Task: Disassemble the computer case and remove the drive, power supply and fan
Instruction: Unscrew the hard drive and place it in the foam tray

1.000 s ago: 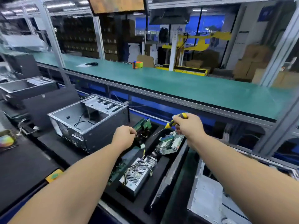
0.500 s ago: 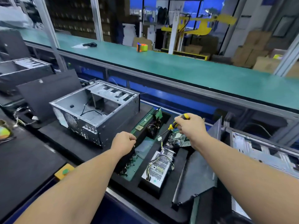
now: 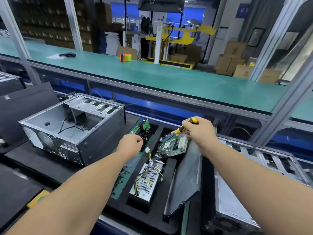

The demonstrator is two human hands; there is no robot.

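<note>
No brand, label or writing can be read on any part; a blue poster high on the far wall is too blurred to read.

The right hand (image 3: 199, 131) is stretched forward, back of the hand up, and its fingers are curled around a screwdriver (image 3: 187, 125) with a yellow and black handle. The tip end points down and left toward the motherboard (image 3: 172, 146), which lies tilted in the far right pocket of the black foam tray (image 3: 152, 207). Whether the tip touches the board cannot be told.

The left hand (image 3: 131, 144) is also stretched forward, its fingers curled into a fist over the middle of the tray. If it holds something small, it is hidden.

The case (image 3: 74, 128) stands on the worktop (image 3: 20, 189) just left of the tray, open on top, with a few black cables inside. The power supply (image 3: 146, 181) lies in the near middle pocket of the tray, its wire bundle going toward the far side. A green card (image 3: 145, 126) stands at the far edge of the tray, beside the case. A grey side panel (image 3: 184, 180) leans along the right side of the tray. Another case (image 3: 264, 167) lies at the right edge of the worktop.

Behind, on the green conveyor (image 3: 169, 78), stand a tape roll (image 3: 125, 57) and a black cable (image 3: 67, 54).
</note>
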